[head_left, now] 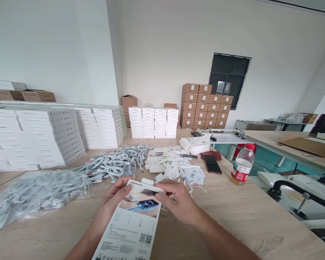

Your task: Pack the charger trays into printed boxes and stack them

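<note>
A white printed packaging box [130, 231] is tilted toward me near the table's front edge, its top flap raised at the far end. My left hand [115, 195] is closed on its upper left edge, thumb on the printed face. At the upper right corner, my right hand [178, 200] pinches the box near the flap. Just beyond the hands lies a loose heap of small white cards and paper pieces [176, 168]. Coiled grey-white cables [116, 162] are piled to the left of that heap. Whatever is inside the box is hidden.
A clear plastic bag of cables [40, 195] lies at left, before tall stacks of white boxes [48, 139]. A phone [212, 164] and a bottle with a red cap [243, 164] stand to the right. Brown cartons [203, 108] are stacked by the wall.
</note>
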`<state>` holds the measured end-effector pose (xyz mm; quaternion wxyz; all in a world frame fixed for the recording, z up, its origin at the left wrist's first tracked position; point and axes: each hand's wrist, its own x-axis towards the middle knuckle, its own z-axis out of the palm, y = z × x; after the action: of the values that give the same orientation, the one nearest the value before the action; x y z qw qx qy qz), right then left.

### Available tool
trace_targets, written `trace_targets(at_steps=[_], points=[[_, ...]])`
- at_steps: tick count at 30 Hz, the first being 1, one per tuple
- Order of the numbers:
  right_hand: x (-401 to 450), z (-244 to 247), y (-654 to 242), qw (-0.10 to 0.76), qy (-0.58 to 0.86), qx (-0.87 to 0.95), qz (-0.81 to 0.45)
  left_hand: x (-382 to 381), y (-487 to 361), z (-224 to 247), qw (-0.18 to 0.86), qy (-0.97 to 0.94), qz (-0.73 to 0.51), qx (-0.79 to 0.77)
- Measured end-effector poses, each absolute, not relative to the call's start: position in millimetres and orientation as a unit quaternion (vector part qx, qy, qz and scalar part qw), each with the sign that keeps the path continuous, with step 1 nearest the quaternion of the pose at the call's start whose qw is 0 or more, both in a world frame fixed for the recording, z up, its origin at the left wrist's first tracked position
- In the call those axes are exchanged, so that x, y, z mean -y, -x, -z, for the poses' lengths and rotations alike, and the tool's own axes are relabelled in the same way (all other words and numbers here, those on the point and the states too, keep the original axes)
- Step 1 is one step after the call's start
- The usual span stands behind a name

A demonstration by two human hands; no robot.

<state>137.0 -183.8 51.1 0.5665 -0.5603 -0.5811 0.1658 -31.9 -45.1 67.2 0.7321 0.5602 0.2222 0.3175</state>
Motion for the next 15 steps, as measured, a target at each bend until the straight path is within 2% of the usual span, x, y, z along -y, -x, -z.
trace_targets(at_steps=[6, 9, 12, 15], points=[[184, -51, -135, 0.586, 0.576, 0.474, -0.316, 42, 42, -61, 0.674, -0.692, -0.219, -0.142], [185, -52, -133, 0.587, 0.533, 0.442, -0.420, 43, 46, -60, 0.646, -0.725, -0.216, -0.107], [184, -52, -129, 0.620, 0.487, 0.333, -0.517, 45, 48, -61, 0.628, -0.743, -0.217, -0.081], [181, -52, -125, 0.633, 0.469, 0.268, -0.555, 48, 47, -61, 0.627, -0.743, -0.217, -0.092]])
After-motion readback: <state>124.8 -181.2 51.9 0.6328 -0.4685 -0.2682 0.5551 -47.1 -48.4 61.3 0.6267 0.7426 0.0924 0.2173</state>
